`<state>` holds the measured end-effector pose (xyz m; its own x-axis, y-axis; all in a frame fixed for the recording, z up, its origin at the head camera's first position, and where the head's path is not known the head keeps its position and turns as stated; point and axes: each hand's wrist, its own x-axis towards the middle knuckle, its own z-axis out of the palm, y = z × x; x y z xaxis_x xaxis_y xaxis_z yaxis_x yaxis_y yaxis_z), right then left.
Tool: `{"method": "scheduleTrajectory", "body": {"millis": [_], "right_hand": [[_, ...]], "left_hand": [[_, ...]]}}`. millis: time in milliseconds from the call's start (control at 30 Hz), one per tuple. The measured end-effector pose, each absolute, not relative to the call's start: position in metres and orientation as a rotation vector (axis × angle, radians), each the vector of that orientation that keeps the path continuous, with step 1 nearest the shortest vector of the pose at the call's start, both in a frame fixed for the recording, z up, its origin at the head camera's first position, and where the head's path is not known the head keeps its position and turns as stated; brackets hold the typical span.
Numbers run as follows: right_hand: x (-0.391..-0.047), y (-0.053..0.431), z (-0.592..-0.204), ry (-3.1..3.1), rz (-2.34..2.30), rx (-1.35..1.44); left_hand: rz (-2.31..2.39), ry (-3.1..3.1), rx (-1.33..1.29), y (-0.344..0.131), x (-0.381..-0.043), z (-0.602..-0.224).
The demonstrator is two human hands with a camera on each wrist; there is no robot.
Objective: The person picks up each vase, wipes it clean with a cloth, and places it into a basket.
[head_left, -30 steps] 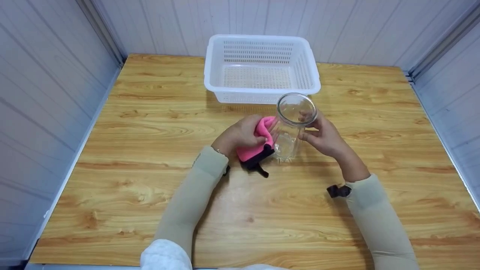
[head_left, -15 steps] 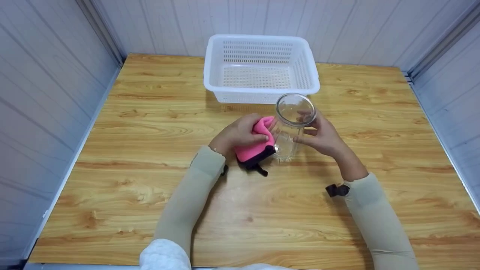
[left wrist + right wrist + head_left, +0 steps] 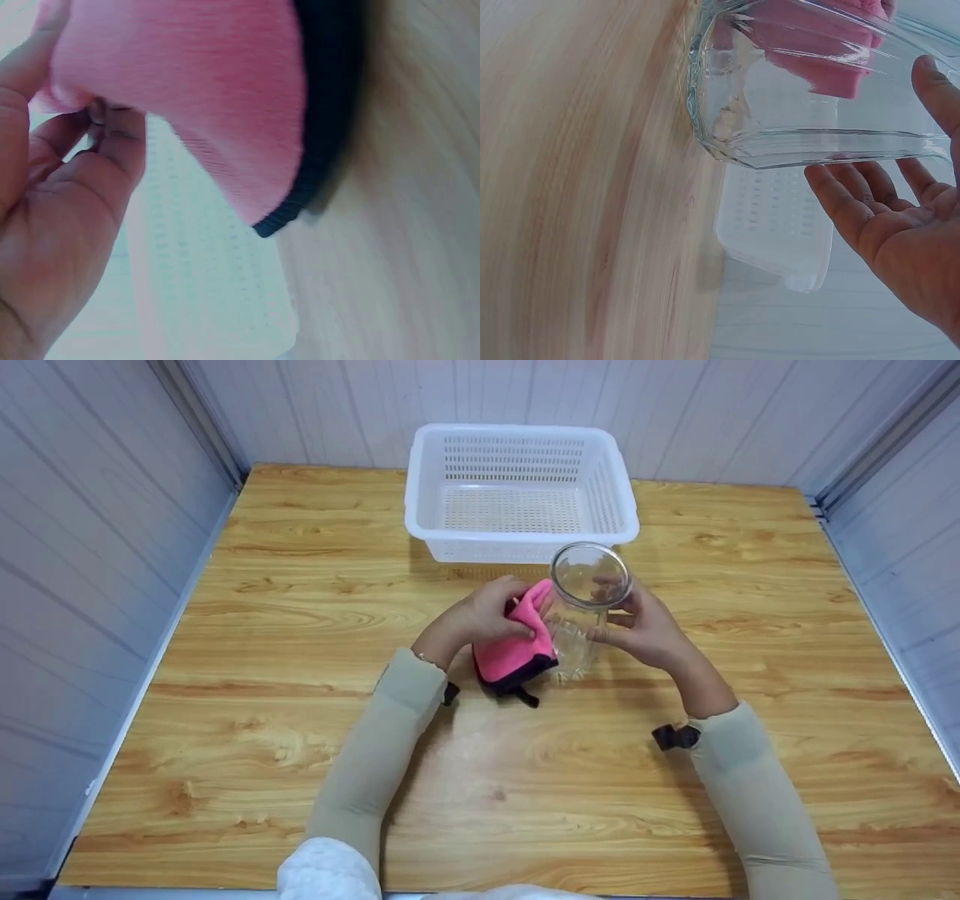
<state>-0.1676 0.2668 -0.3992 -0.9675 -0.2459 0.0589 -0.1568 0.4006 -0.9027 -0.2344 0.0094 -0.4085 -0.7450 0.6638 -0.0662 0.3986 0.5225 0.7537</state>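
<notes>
A tall clear glass jar [image 3: 574, 649] with a round open mouth stands in front of the basket in the head view. My right hand [image 3: 649, 626] holds it from the right, thumb in front and fingers behind. On the jar's left, my left hand [image 3: 491, 611] grips a pink cloth [image 3: 510, 656] with a black edge and a small black loop. The cloth lies against the jar's left side in the head view. In the left wrist view the pink cloth [image 3: 217, 82] hangs from the fingers. The right wrist view shows the fingertips along the jar's faceted wall [image 3: 795, 142].
Behind the hands, a white perforated plastic basket [image 3: 517, 536] sits on the wood-grain table [image 3: 300, 607]. White panel walls [image 3: 337, 405] enclose the table at the back and both sides. Both forearms wear beige sleeves with dark straps near the wrists.
My left hand has shifted slightly up with the pink cloth, whose folds have changed and spread a little. The jar and right hand have hardly moved.
</notes>
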Motion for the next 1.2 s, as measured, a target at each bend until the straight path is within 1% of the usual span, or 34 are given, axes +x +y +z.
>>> {"method": "scheduleTrajectory", "body": {"millis": [133,333,467,733,1033,1200], "right_hand": [[-0.168,0.266,-0.399,2.569,-1.621,-0.369],[-0.169,0.266,-0.4,2.556,-1.637,-0.433],[-0.169,0.266,-0.4,2.536,-1.644,-0.473],[-0.169,0.27,-0.399,2.641,-1.55,-0.477],[-0.17,0.271,-0.403,2.625,-1.557,-0.515],[-0.171,0.271,-0.403,2.612,-1.573,-0.506]], "left_hand": [[1.175,2.412,0.869,0.011,-0.231,-0.405],[1.568,2.253,0.791,0.016,-0.226,-0.4],[1.702,2.179,0.792,0.019,-0.224,-0.398],[1.586,2.33,0.862,0.025,-0.221,-0.399],[1.64,2.287,0.725,0.031,-0.222,-0.405],[1.581,2.347,0.74,0.029,-0.227,-0.404]]}}
